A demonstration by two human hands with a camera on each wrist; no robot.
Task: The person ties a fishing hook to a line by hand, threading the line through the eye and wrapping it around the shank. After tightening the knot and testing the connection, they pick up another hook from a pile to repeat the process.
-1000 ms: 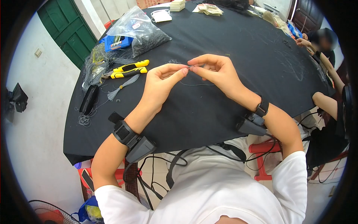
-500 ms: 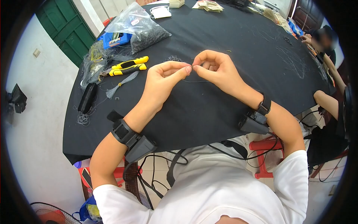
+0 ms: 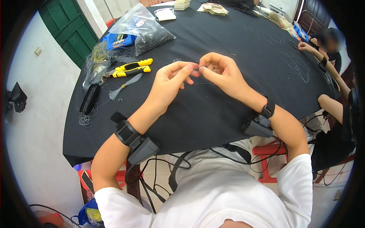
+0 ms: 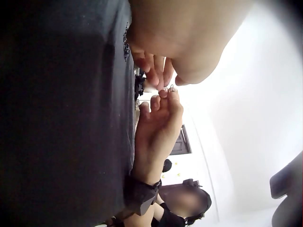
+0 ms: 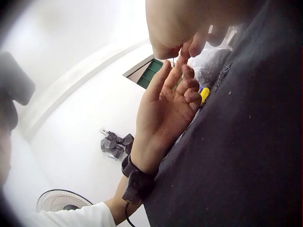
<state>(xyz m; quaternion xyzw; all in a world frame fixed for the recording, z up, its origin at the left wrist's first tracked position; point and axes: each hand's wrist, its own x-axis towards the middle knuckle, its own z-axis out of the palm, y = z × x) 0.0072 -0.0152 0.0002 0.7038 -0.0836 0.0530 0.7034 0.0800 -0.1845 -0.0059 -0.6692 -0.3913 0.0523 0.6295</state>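
Note:
My right hand pinches a tiny thin piece of wire between thumb and forefinger; it shows as a small loop at the fingertips in the left wrist view. My left hand is close beside it, fingertips near the wire. In the right wrist view its thumb and forefinger stand apart, the other fingers loosely bent. A thin grey strand shows against the black cloth below the hands. Left of them lie yellow-black pliers and a bundle of grey line tied with yellow.
On the black tablecloth lie a clear bag of dark pieces, a blue box, a tangle of grey line, a black case and stacked cards at the back. Another person's arm is at right.
My left fingers have loosened and spread downward from the pinch they had. The right hand keeps its pinch and has shifted slightly right, so a small gap shows between the hands.

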